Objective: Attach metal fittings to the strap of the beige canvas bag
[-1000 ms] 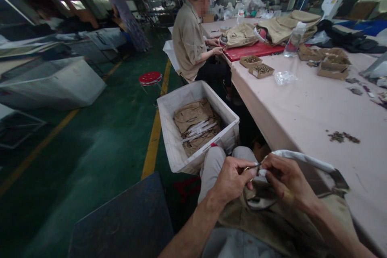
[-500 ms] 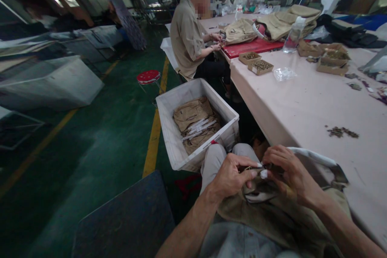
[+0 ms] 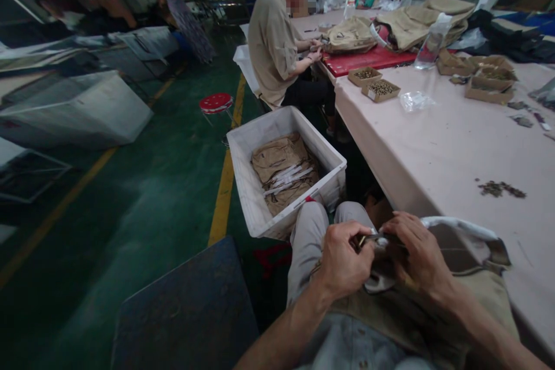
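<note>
A khaki canvas bag [image 3: 489, 289] with a white-edged opening lies across my lap and against the table edge. Over its near side, my left hand [image 3: 347, 257] is closed with thumb and fingers pinching a small brass-coloured metal piece [image 3: 363, 240] on a dark strip. Close by on the right, my right hand [image 3: 418, 254] has its fingers curled over the bag's dark edge. A small white bit shows between the two hands. What lies under the right fingers is mostly hidden.
A white plastic crate [image 3: 243, 185] holding folded khaki pieces stands by my knees. On the pink-covered table [image 3: 433, 156] are loose metal fittings [image 3: 500, 189], small boxes of fittings [image 3: 380, 90] and a clear bottle [image 3: 432, 40]. A co-worker [image 3: 273, 40] sits beyond, near a red stool [image 3: 215, 103].
My left hand has turned and its fingers have curled in more tightly around the metal piece. The right hand stays on the bag. The view has shifted slightly.
</note>
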`<state>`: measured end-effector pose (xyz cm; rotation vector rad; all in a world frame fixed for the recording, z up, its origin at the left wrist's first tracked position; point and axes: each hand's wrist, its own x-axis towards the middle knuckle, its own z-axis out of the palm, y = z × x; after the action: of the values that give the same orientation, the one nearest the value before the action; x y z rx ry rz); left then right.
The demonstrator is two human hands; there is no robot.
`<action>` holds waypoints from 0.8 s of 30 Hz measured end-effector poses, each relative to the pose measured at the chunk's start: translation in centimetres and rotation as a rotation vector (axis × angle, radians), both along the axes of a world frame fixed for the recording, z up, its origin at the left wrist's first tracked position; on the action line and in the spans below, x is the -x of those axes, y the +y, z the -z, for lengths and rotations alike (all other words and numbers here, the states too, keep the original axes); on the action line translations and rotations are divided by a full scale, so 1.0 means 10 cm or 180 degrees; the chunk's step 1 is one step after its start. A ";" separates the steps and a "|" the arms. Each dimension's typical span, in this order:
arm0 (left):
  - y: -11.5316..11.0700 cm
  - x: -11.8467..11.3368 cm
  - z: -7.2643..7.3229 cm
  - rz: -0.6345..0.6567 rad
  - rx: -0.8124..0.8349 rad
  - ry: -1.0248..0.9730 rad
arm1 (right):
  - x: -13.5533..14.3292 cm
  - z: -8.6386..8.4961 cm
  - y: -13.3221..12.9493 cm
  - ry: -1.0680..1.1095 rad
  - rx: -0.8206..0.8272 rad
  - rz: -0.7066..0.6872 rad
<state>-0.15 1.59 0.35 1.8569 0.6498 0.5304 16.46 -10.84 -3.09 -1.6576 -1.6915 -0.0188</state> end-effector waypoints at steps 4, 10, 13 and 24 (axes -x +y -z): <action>0.05 0.04 -0.05 0.0204 0.0751 -0.0064 | 0.02 0.05 -0.03 -0.0174 -0.0275 -0.0043; 0.22 0.02 0.06 0.1299 0.2574 0.0062 | 0.12 0.08 -0.17 -0.0516 -0.0616 -0.0040; 0.25 -0.01 0.12 0.1084 0.3196 0.0112 | 0.12 0.10 -0.19 -0.0491 -0.0671 -0.0064; 0.46 -0.31 0.02 0.1715 0.2508 0.0176 | 0.07 -0.24 -0.17 -0.0254 -0.0487 0.0425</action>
<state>2.95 6.17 0.12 1.2105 0.2945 -0.1341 15.71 -12.58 -0.66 -1.6699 -1.5928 -0.2753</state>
